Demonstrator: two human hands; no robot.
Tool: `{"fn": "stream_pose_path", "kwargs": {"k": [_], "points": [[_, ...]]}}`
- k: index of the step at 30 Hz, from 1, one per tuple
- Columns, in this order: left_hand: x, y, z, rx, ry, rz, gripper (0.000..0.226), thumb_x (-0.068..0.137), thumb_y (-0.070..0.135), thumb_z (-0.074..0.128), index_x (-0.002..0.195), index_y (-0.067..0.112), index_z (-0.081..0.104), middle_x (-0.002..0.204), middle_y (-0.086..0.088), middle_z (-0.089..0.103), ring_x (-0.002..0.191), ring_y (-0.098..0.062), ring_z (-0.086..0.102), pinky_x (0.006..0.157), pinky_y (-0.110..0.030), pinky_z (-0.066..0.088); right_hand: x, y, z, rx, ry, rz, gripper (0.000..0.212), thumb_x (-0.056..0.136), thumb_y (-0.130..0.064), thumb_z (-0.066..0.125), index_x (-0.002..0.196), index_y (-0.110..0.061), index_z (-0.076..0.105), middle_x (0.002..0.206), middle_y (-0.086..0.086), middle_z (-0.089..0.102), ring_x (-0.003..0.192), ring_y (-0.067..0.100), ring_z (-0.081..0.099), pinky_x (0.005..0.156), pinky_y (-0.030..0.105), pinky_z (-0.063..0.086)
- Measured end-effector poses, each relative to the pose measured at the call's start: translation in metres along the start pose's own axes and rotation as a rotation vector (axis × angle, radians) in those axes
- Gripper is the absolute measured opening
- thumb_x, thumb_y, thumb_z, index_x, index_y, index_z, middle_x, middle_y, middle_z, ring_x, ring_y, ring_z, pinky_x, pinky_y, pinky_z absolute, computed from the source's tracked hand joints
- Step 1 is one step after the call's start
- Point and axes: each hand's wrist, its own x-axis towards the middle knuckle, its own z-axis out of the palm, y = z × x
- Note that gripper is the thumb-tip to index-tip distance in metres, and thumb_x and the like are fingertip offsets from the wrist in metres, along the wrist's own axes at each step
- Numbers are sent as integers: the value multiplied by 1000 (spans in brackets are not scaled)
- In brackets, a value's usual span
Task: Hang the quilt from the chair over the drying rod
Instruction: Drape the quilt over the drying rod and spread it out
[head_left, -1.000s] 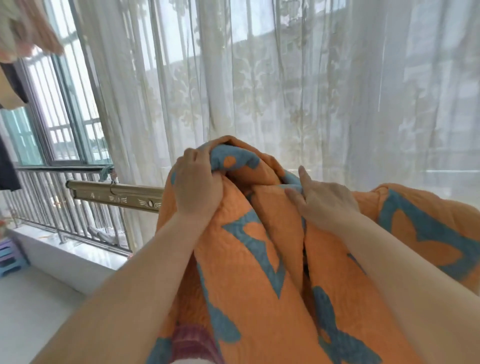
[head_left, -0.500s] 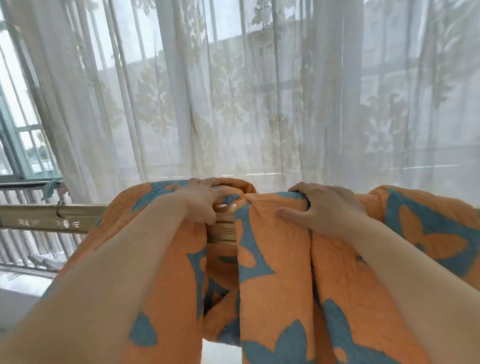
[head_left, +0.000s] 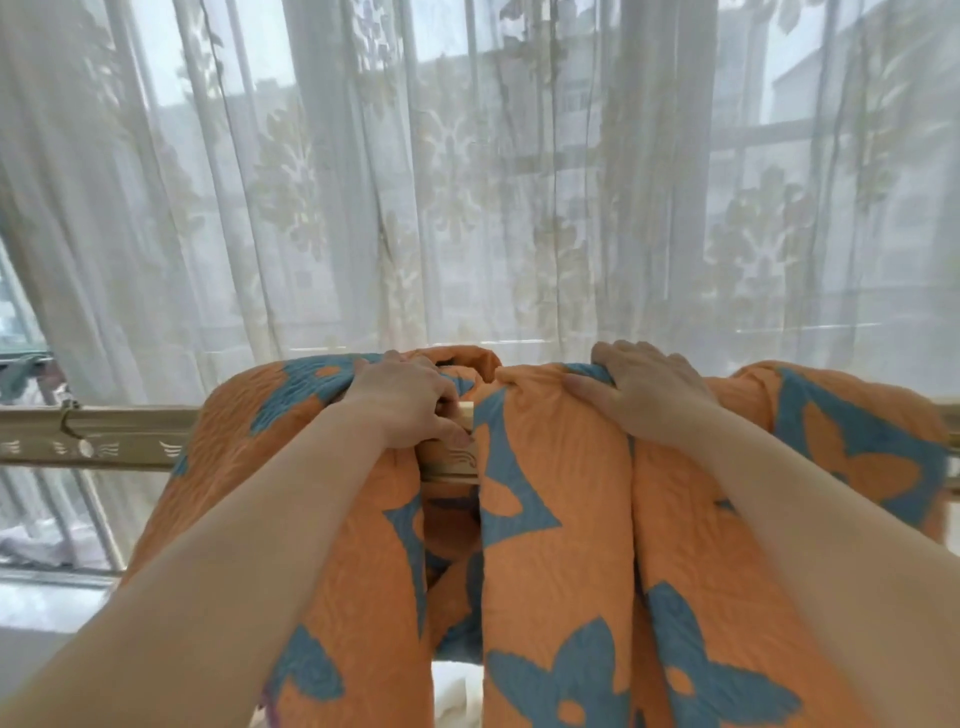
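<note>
Orange-and-blue quilt (head_left: 556, 519) draped over the drying rod (head_left: 104, 439), a strip of rod bare between 2 folds. Your left hand (head_left: 410, 402) curls its fingers around the left fold. Your right hand (head_left: 649, 395) clasps the right fold, thumb spread, both forearms outstretched. Lace curtain (head_left: 467, 182) behind.

We are showing our left forearm (head_left: 249, 545) and right forearm (head_left: 810, 519) bare to the frame's edge; our left hand (head_left: 410, 402) and right hand (head_left: 649, 395) are going bare too, fingers (head_left: 639, 358) showing short nails.
</note>
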Motion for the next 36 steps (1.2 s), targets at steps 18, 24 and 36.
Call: {"fn": "stream_pose_path", "kwargs": {"k": [18,24,36], "points": [[23,-10,-6,-39,-119,41,32,91,53,46,121,43,51,124,0,57,120,-30,48,105,-72,17,-70,-60,83,108,566,-222,26,89,-37,47,72,-19,42,68,-7,44,62,14,45,56,28,39],[31,-9,-2,-54,-130,63,42,94,39,44,134,50,40,132,3,52,123,-30,45,107,-65,23,-60,-48,51,67,395,-93,46,90,-59,30,72,-22,51,70,-9,50,67,13,53,54,31,42],[34,-12,-19,-496,-124,-22,41,94,17,49,135,19,47,140,-9,48,123,-25,47,101,-34,39,-29,78,-19,-83,57,556,94,68,-86,37,142,-28,34,142,7,38,133,30,31,106,54,30]]}}
